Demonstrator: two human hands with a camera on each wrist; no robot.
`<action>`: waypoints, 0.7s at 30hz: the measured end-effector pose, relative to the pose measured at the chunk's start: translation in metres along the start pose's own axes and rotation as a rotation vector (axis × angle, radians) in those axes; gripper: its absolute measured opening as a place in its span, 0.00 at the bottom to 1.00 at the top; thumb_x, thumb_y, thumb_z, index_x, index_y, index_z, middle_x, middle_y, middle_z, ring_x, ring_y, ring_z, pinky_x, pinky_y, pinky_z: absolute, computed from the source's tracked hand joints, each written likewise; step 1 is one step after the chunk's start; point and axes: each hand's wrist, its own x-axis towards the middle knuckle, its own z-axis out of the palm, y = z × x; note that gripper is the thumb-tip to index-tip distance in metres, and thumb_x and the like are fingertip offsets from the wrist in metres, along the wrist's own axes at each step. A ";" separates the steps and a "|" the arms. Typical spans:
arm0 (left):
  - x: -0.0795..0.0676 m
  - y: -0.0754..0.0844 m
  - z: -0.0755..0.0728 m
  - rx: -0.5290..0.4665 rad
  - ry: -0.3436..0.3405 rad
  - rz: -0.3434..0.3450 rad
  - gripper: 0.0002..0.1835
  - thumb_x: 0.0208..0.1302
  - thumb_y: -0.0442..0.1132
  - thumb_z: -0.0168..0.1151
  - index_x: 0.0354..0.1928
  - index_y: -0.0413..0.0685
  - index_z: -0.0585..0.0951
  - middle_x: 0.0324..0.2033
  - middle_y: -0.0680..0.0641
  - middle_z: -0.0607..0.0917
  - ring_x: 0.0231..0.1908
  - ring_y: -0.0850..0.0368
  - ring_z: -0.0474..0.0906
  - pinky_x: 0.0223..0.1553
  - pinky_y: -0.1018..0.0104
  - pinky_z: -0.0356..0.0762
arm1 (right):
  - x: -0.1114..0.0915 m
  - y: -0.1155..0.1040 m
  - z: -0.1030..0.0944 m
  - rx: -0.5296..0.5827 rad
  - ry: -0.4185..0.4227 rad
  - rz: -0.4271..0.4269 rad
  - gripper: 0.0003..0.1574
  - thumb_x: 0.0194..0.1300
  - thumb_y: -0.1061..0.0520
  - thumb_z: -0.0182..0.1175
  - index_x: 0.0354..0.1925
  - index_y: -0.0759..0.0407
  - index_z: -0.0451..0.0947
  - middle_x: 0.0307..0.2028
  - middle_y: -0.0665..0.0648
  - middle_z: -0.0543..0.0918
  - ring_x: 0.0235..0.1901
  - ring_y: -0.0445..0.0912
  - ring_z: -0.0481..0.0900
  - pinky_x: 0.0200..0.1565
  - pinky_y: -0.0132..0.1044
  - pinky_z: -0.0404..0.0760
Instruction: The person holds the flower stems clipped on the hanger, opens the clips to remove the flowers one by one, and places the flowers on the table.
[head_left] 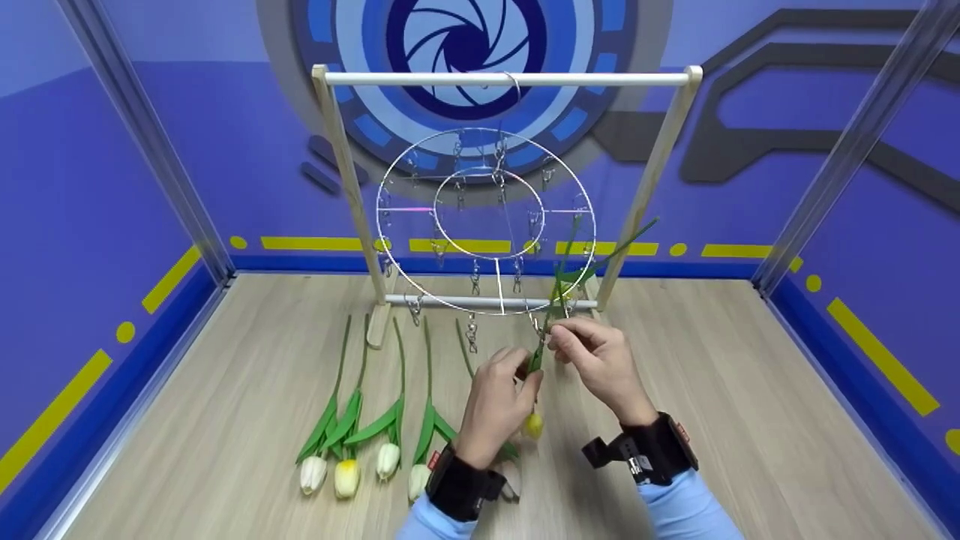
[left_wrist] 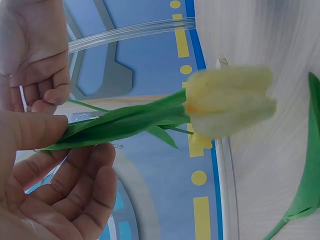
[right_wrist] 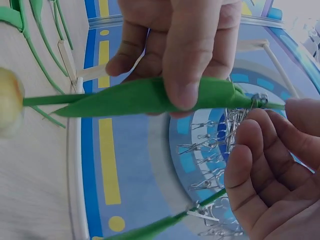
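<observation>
My left hand point(head_left: 499, 401) pinches the green leaf and stem of a pale yellow tulip point(left_wrist: 230, 102) between thumb and fingers. The flower hangs downward below that hand in the head view. With thumb and fingertips, my right hand point(head_left: 600, 367) pinches at a small metal clip point(right_wrist: 259, 100) on the tulip's stem, close above the left hand. This clip is at the front right of a round white hanger point(head_left: 480, 129) with clips on two rings. Another tulip point(right_wrist: 155, 227) hangs from a neighbouring clip, its stem and leaf sticking up past the ring.
A wooden rack point(head_left: 660, 165) with a white top bar point(head_left: 420, 78) carries the hanger by a hook. Several tulips, among them a white one point(head_left: 313, 475) and a yellow-white one point(head_left: 346, 478), lie in a row at the left front of the wooden table point(head_left: 225, 420). Blue walls point(head_left: 150, 187) enclose it.
</observation>
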 end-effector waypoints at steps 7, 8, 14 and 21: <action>0.000 -0.002 -0.004 -0.026 -0.020 -0.030 0.04 0.64 0.27 0.66 0.33 0.41 0.82 0.31 0.47 0.83 0.32 0.57 0.80 0.34 0.67 0.81 | -0.002 0.010 -0.002 0.026 -0.010 0.062 0.09 0.73 0.71 0.57 0.41 0.74 0.85 0.29 0.65 0.85 0.25 0.43 0.81 0.29 0.28 0.80; 0.000 -0.003 -0.005 -0.027 -0.022 -0.034 0.03 0.65 0.27 0.66 0.34 0.40 0.82 0.32 0.47 0.84 0.32 0.57 0.80 0.35 0.67 0.81 | -0.002 0.011 -0.002 0.029 -0.005 0.074 0.09 0.73 0.71 0.57 0.40 0.74 0.84 0.29 0.65 0.85 0.25 0.42 0.81 0.29 0.28 0.80; 0.002 -0.003 -0.009 -0.007 -0.019 -0.035 0.02 0.64 0.27 0.65 0.34 0.39 0.82 0.31 0.46 0.83 0.32 0.55 0.79 0.34 0.68 0.80 | -0.002 0.017 -0.001 0.074 0.012 0.165 0.08 0.72 0.72 0.57 0.40 0.77 0.83 0.30 0.67 0.85 0.26 0.41 0.82 0.31 0.29 0.82; 0.005 -0.004 -0.013 -0.024 -0.021 -0.037 0.02 0.65 0.26 0.65 0.35 0.38 0.81 0.30 0.45 0.83 0.31 0.54 0.79 0.33 0.68 0.80 | 0.003 0.021 -0.001 0.114 -0.008 0.265 0.09 0.73 0.70 0.57 0.45 0.78 0.81 0.33 0.62 0.86 0.28 0.42 0.83 0.32 0.31 0.82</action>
